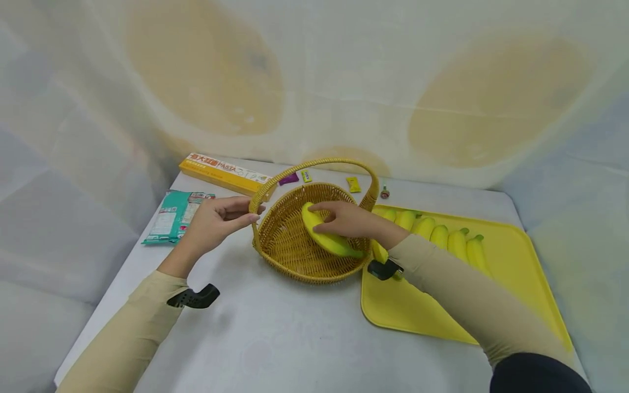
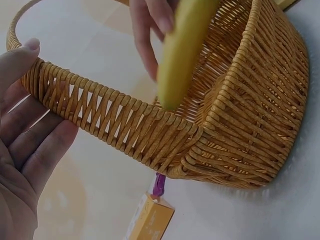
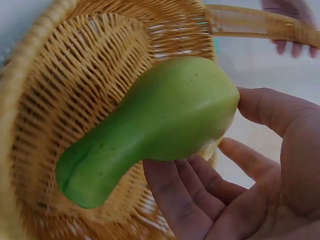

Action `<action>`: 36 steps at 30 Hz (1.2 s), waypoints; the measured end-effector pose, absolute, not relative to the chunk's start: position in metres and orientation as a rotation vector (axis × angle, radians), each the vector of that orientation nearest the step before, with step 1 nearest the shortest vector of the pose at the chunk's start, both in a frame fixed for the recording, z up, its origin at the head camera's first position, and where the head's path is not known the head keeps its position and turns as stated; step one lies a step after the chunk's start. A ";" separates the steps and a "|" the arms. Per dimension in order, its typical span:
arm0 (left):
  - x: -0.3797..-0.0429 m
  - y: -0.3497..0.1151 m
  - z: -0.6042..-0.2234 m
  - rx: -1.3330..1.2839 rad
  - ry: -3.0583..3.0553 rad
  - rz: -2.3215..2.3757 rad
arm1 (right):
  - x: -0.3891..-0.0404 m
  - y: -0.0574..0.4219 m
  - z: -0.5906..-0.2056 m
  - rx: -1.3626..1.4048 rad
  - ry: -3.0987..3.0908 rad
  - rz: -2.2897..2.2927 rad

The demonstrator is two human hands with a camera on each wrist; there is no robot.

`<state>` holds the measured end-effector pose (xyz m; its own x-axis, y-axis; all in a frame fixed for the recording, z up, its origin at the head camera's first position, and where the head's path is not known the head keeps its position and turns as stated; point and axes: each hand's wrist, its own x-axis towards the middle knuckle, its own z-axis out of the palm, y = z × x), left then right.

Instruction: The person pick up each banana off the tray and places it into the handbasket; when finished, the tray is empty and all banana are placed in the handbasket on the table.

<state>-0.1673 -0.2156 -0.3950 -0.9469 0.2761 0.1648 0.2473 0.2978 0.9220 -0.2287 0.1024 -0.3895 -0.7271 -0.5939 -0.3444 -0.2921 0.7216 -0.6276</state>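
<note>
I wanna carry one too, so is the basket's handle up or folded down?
Up. The handle arches high over the basket, and the left hand holds one side of it.

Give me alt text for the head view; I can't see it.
The right hand holds a banana over the basket, and the left hand holds its handle. More bananas lie on a tray to the right, with a box and a teal packet to the left.

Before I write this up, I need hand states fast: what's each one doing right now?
Left hand: closed on the basket handle.
Right hand: holding a banana at the basket.
</note>
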 end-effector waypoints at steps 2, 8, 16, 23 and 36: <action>-0.168 -0.215 -0.395 0.511 2.512 1.770 | -0.233 0.091 -0.398 -0.674 2.377 -0.734; -0.168 -0.215 -0.396 0.512 2.509 1.768 | -0.236 0.060 -0.419 -0.693 2.396 -0.672; -0.168 -0.217 -0.395 0.479 2.548 1.729 | -0.225 0.028 -0.435 -0.622 2.327 -0.685; -0.168 -0.217 -0.393 0.479 2.545 1.740 | -0.221 0.022 -0.436 -0.575 2.303 -0.714; -0.168 -0.216 -0.393 0.528 2.519 1.756 | -0.220 0.030 -0.430 -0.585 2.255 -0.728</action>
<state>-0.1683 -0.2157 -0.3933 -0.9423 0.2886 0.1699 0.2592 0.3072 0.9157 -0.2199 0.0301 -0.4298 -0.6627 -0.5829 -0.4702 -0.1981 0.7419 -0.6406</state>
